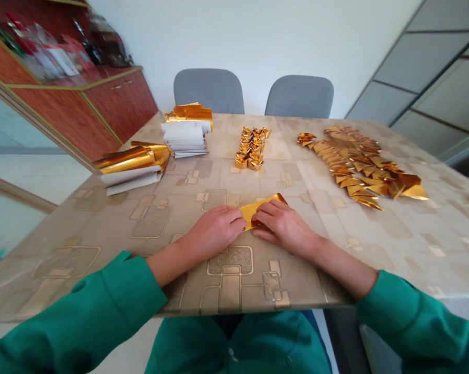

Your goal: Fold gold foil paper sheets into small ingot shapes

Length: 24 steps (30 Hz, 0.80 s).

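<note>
Over the patterned worktop (102, 228), the left hand (214, 231) and the right hand (284, 227) are curled and gripping a gold foil sheet (257, 210) between them, front and centre! Just ahead stands a tight row of folded gold pieces (252, 148), a loose gold pile (359, 161) spreads right, and paper stacks (185, 137) wait left.

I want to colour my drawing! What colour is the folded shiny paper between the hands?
The folded shiny paper is bright gold, best seen in the head view.
</note>
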### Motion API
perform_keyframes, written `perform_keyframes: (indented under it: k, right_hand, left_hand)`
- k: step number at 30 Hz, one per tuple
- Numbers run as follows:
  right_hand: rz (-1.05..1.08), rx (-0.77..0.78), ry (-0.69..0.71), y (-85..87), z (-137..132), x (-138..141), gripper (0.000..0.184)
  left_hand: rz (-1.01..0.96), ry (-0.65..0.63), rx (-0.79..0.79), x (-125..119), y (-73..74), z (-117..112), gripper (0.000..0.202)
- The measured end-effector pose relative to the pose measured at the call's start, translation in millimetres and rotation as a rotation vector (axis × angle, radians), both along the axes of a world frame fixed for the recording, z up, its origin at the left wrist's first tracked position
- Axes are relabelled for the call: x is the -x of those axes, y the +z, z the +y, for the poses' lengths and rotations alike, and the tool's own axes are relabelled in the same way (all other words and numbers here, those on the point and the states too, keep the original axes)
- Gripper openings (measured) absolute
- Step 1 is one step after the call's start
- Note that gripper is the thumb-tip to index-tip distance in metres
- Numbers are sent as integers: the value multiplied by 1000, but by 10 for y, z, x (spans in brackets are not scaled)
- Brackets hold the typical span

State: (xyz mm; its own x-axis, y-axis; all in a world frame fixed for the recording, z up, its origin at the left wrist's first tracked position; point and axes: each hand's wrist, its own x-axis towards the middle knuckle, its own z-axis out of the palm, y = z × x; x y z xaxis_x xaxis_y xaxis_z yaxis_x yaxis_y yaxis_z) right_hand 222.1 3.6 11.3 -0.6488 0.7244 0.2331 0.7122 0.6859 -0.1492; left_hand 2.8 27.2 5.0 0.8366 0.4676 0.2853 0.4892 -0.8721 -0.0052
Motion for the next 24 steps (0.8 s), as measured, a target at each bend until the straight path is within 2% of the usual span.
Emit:
perform_keyframes:
  k: [6,11,14,20,24]
  right_hand:
    - [-39,-160,6,-78,28,-15,27]
    - [-29,-249,-16,-118,28,32,29]
    - [25,-184,-51,-112,3,45,29]
    - [226,71,-136,-75,-23,64,17]
    - [243,109,-189,-75,-3,99,21]
  left_hand:
    - [-71,12,95,53,-19,13,22]
    - [-131,74,156,26,-43,35,17]
    - [-199,111,212,19,-56,75,21]
    - [-268,168,320,100,-44,231,15]
    - [-214,55,357,159,-8,366,15]
